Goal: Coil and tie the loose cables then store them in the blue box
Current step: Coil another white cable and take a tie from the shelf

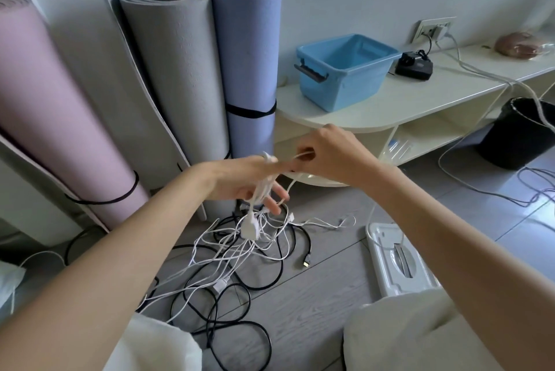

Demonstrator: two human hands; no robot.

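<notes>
1. Hands mid-frame, raised above floor. L hand (249, 181) has fingers spread, w/ white cable (260, 190) looped over them; cable's white adapter block (250, 228) dangles below at 6 o'clock.
2. R hand (327, 151) just beside L at 3 o'clock, thumb & fingers pinching a strand of same white cable.
3. Cable pile (240, 268) on grey floor at 6 o'clock of hands: white & black leads tangled, uncoiled.
4. Blue box (342, 70) on cream low shelf (420, 97) at 1 o'clock of hands, well apart from pile; inside looks bare.
5. Black charger (415, 65) just beside box at 3 o'clock.
6. Three rolled mats upright at wall, 10–12 o'clock: pink (54, 106), grey (177, 70), blue-violet (247, 55).
7. Black bin (516, 133) far R on floor.
</notes>
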